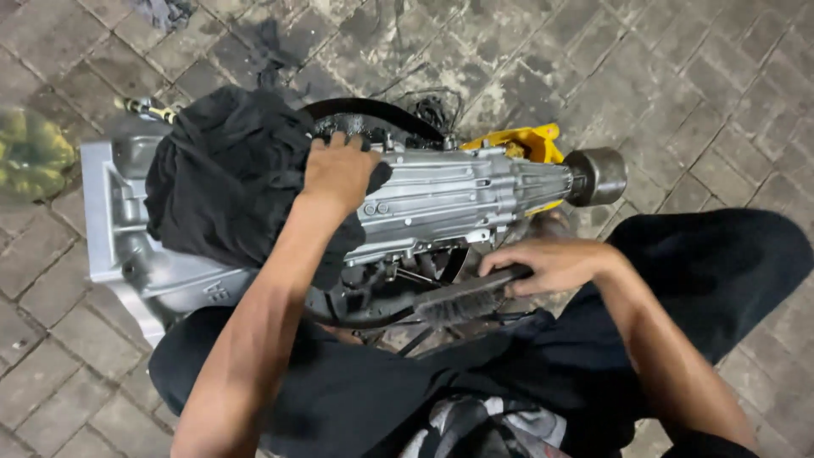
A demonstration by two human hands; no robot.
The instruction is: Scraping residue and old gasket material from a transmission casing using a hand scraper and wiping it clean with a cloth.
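Paving [695, 93] of grey brick, stained dark with oil, is carrying a silver gearbox housing [441, 203], which is being kept lying on its side just in front of the seated person's knees, apparently so that its flank can be reached from above. Its long axis is running left to right across the view, the wide bell end being turned to the left and the narrow tail, ending in a round collar [598, 175], pointing right, where a yellow stand [521, 142] is showing behind it. A black cloth [225, 174] is being pressed onto the bell end by the left hand [339, 174], fingers spread flat over cloth and casting, seemingly to steady it. A dark brush [462, 298] is being held low along the near side by the right hand [551, 265], fingers clamped round its handle, bristles facing the housing.
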